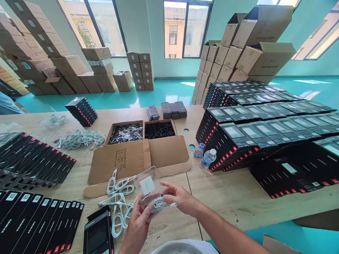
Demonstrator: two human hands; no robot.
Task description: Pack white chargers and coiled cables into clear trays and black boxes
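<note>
Ideally, with the left hand [139, 216] gripping the clear tray [155, 172] over the near side of the table [225, 208], right of the loose cables [116, 198], the right hand [180, 199], lightly gripping the cable coil [159, 203], would press it flat, clear of the charger [147, 185].

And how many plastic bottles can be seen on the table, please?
2. The blue-capped bottle is on the table, left of the stacked black boxes; the white-capped bottle is beside it, slightly nearer the camera. More could be hidden behind the boxes.
</note>
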